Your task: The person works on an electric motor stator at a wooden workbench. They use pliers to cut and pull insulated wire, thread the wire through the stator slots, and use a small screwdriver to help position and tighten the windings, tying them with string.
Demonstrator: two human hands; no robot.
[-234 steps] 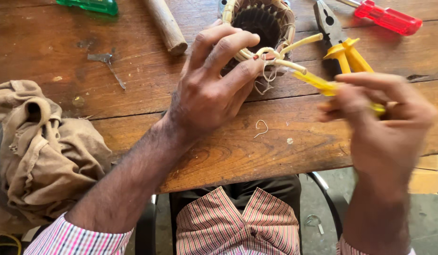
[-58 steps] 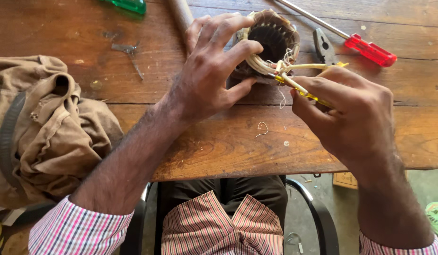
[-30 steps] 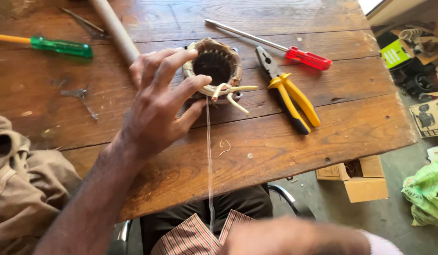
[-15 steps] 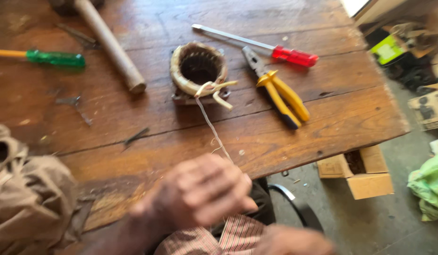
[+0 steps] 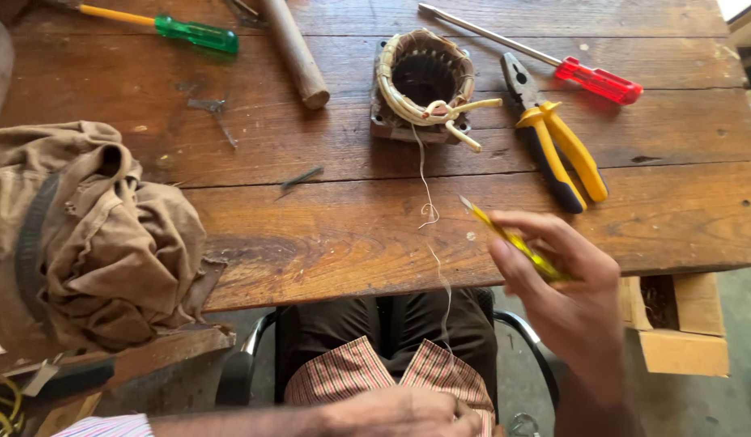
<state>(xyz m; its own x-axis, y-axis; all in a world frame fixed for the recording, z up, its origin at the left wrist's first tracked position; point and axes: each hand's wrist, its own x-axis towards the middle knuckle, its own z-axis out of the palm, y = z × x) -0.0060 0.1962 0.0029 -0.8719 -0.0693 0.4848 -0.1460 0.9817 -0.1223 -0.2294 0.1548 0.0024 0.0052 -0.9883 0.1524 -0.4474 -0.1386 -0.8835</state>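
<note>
A small motor stator [image 5: 422, 85] with cream-sleeved windings sits on the wooden table [image 5: 310, 210]. A thin white thread [image 5: 428, 206] runs from its knot down over the table edge to my left hand [image 5: 399, 413], which pinches the thread's end low in front of my lap. My right hand [image 5: 565, 283] hovers at the table's front edge and grips a thin yellow needle-like tool [image 5: 509, 239], tip pointing up-left toward the thread.
Yellow-handled pliers [image 5: 557, 142] and a red-handled screwdriver [image 5: 553, 61] lie right of the stator. A wooden handle [image 5: 294, 48] and a green-handled screwdriver [image 5: 169, 26] lie at the back left. A crumpled brown cloth [image 5: 84, 235] covers the left edge. A cardboard box [image 5: 679, 320] stands on the floor.
My left hand left the stator and drew back to my lap, pulling the thread out long. My right hand has come up at the table edge with the yellow tool.
</note>
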